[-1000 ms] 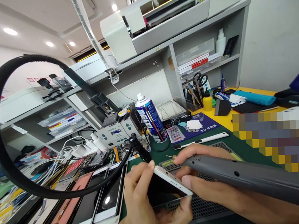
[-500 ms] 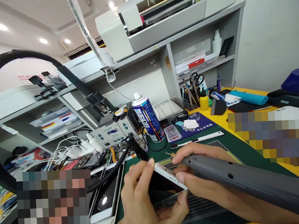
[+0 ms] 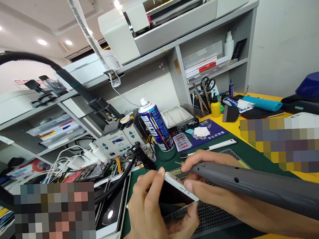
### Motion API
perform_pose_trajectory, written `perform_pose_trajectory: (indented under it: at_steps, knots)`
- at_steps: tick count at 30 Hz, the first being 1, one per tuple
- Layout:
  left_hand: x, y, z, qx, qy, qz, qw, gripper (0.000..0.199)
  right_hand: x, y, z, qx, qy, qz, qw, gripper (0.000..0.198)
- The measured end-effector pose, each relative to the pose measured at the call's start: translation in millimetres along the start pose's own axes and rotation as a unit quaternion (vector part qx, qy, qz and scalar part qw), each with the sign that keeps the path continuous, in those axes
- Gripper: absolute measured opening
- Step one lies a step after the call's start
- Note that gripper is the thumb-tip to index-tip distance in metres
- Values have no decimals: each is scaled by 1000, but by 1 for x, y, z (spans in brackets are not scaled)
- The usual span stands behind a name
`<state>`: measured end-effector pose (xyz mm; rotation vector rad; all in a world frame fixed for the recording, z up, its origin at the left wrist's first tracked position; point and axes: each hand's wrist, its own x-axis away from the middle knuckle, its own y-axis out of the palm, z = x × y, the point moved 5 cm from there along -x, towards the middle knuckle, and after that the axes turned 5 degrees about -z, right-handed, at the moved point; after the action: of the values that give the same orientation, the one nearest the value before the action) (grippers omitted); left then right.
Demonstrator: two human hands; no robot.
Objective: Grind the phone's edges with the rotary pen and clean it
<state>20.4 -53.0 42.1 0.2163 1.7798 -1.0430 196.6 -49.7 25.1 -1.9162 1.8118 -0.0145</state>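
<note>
Between the two hands: one white-edged phone (image 3: 173,193), dark screen facing the wearer, tilted, raised above a perforated dark mat (image 3: 216,217). Left hand (image 3: 149,201): fingers bent, pinching the phone at its edges, fingertip on the top corner, thumb at the near corner. Right hand (image 3: 213,196): thumb against the phone's top edge; a grey pen-shaped tool (image 3: 238,182) lying between index finger and thumb. Just beyond the right index fingertip: one thin metal pin (image 3: 178,163); its join to the tool, hidden. Left of the hands: white-framed phones (image 3: 109,213), laid flat; a black cylinder (image 3: 142,157) on a hose (image 3: 124,182), near the left knuckles. Beyond the hands: a blue spray can (image 3: 157,126), upright on the green surface (image 3: 261,159). Likely hazards: phone slipping, from an edge-only grip; screen or rim scratched, should the pin swing inward; left knuckles knocking the cylinder, from crowding
</note>
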Motion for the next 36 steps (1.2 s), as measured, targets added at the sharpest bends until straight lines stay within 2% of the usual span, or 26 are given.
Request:
perform_pose_trajectory:
  at_steps: [7, 13, 16, 21, 36]
  knots:
    - [-1, 3, -1, 13, -13, -6, 1000, 65, 0, 1, 5, -19, 24, -25, 999, 20]
    - [5, 2, -6, -3, 21, -34, 999, 77, 0, 1, 4, -7, 21, -33, 999, 20]
    - [7, 2, -7, 1, 6, -43, 999, 75, 0, 1, 5, 3, 23, -30, 999, 20]
    - [5, 6, -7, 40, -34, -93, 994, 72, -1, 0, 4, 18, 33, -15, 999, 17]
    - [6, 9, -8, 101, -49, -131, 985, 76, -6, -1, -7, -20, 34, -22, 999, 15]
